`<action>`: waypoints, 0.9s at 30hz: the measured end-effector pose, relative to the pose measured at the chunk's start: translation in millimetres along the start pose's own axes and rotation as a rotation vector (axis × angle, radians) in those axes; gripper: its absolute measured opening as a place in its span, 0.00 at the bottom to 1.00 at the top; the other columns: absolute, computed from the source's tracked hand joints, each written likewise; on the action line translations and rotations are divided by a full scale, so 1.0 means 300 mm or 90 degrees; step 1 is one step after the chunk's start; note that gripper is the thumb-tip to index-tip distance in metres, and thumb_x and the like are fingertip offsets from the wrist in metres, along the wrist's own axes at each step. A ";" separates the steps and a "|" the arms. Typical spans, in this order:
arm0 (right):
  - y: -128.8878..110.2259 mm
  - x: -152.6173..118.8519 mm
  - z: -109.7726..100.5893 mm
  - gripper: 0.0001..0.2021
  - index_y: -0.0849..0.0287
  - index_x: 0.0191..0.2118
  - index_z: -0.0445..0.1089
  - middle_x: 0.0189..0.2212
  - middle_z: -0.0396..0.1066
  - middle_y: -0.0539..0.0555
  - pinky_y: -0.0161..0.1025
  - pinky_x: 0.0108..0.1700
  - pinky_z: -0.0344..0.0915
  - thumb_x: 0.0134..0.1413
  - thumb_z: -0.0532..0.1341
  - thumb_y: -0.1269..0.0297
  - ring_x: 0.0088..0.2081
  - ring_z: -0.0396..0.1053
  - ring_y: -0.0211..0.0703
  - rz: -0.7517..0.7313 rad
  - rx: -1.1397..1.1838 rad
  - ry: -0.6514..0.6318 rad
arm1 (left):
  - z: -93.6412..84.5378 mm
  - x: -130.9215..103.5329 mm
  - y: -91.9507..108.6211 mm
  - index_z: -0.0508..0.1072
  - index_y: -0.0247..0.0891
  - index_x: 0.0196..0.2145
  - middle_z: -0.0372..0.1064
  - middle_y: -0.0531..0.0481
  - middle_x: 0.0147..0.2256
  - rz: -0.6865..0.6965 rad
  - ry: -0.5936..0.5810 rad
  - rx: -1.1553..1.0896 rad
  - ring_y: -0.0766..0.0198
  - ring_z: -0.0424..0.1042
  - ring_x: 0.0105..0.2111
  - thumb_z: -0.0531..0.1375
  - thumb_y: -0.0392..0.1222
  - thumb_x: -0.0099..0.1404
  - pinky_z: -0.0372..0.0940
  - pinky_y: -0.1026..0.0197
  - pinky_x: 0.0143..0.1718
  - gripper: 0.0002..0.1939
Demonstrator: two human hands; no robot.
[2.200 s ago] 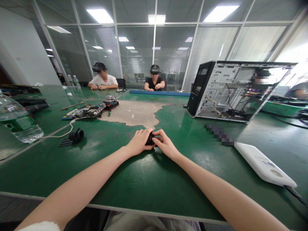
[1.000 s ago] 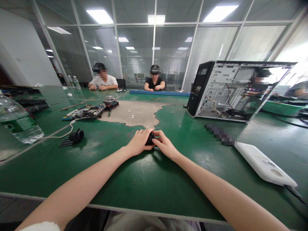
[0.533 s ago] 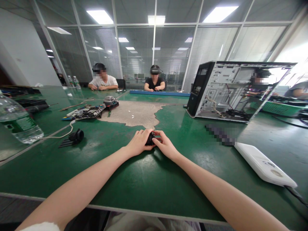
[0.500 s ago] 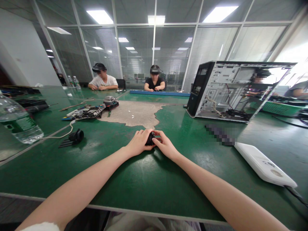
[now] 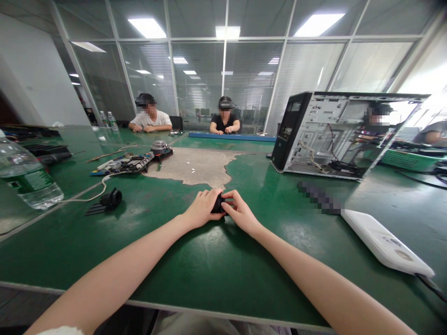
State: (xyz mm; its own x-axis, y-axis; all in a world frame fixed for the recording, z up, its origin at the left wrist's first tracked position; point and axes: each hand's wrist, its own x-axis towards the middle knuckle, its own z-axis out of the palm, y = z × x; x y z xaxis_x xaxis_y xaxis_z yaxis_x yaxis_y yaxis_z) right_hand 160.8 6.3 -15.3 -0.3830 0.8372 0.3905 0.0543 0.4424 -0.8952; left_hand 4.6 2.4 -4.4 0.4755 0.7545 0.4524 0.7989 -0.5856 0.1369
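Note:
Between my hands, just above the green tabletop, is a small black rounded part (image 5: pixel 218 204), mostly covered by fingers, so its exact kind does not show. My left hand (image 5: pixel 204 208) wraps round it from the left, thumb below and fingers over the top. From the right, my right hand (image 5: pixel 240 211) pinches its edge with bent fingers and thumb. On the table to the left lies another black piece (image 5: pixel 111 200) with a round collar and flat prongs.
An opened computer case (image 5: pixel 324 135) stands at the right, with a white power bank-like box (image 5: pixel 387 244) and cable nearer. Leftward are a circuit board (image 5: pixel 125 163), a metal-topped cooler (image 5: pixel 161 149) and a water bottle (image 5: pixel 30 179). People sit across the green table (image 5: pixel 195 265).
Both hands keep hold of the black part, with only slight finger movement at the right. The view itself has shifted a little.

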 end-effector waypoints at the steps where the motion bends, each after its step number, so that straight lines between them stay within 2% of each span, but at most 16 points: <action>1: 0.002 0.001 0.000 0.10 0.56 0.38 0.58 0.38 0.60 0.52 0.35 0.34 0.65 0.48 0.54 0.65 0.38 0.64 0.37 0.004 -0.004 0.002 | 0.000 0.000 0.000 0.52 0.38 0.49 0.59 0.45 0.46 0.002 0.001 0.001 0.55 0.61 0.40 0.59 0.46 0.50 0.54 0.55 0.41 0.31; 7: 0.013 0.005 -0.001 0.15 0.56 0.45 0.57 0.43 0.60 0.55 0.38 0.38 0.66 0.48 0.54 0.65 0.41 0.63 0.39 0.031 -0.037 0.006 | -0.004 -0.001 -0.001 0.51 0.38 0.49 0.59 0.45 0.46 0.003 0.000 -0.012 0.55 0.60 0.42 0.59 0.46 0.51 0.54 0.54 0.41 0.31; 13: 0.002 -0.001 0.000 0.10 0.55 0.39 0.57 0.37 0.61 0.51 0.36 0.35 0.66 0.48 0.54 0.66 0.37 0.64 0.36 0.019 0.003 -0.015 | 0.001 -0.001 -0.003 0.52 0.38 0.49 0.59 0.45 0.45 -0.004 0.001 -0.015 0.55 0.61 0.41 0.59 0.45 0.50 0.54 0.54 0.41 0.31; 18: 0.004 -0.001 0.002 0.07 0.56 0.36 0.57 0.36 0.61 0.50 0.34 0.33 0.66 0.49 0.53 0.64 0.36 0.64 0.36 0.004 0.005 -0.001 | 0.001 -0.001 -0.001 0.52 0.39 0.49 0.60 0.45 0.45 -0.007 0.004 -0.012 0.55 0.61 0.40 0.59 0.46 0.50 0.54 0.54 0.41 0.30; 24: 0.015 0.004 -0.001 0.15 0.56 0.45 0.57 0.43 0.60 0.55 0.37 0.37 0.66 0.49 0.53 0.65 0.40 0.63 0.38 0.024 -0.038 0.011 | -0.002 -0.001 0.001 0.52 0.38 0.49 0.60 0.45 0.45 0.011 0.012 -0.021 0.55 0.61 0.41 0.58 0.47 0.52 0.54 0.55 0.41 0.29; 27: 0.015 0.005 -0.004 0.15 0.56 0.45 0.58 0.42 0.60 0.55 0.39 0.40 0.65 0.49 0.53 0.65 0.40 0.63 0.39 0.025 -0.061 0.011 | 0.000 0.000 0.000 0.52 0.39 0.49 0.59 0.45 0.45 0.005 0.010 -0.023 0.55 0.61 0.42 0.59 0.47 0.51 0.54 0.55 0.41 0.30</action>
State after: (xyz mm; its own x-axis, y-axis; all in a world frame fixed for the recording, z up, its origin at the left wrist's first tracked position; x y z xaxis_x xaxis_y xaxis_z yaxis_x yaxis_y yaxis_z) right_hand 161.6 10.0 -18.5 -0.3636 0.8595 0.3592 0.1576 0.4367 -0.8857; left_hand 4.6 2.5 -4.5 0.4752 0.7454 0.4675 0.7818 -0.6015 0.1645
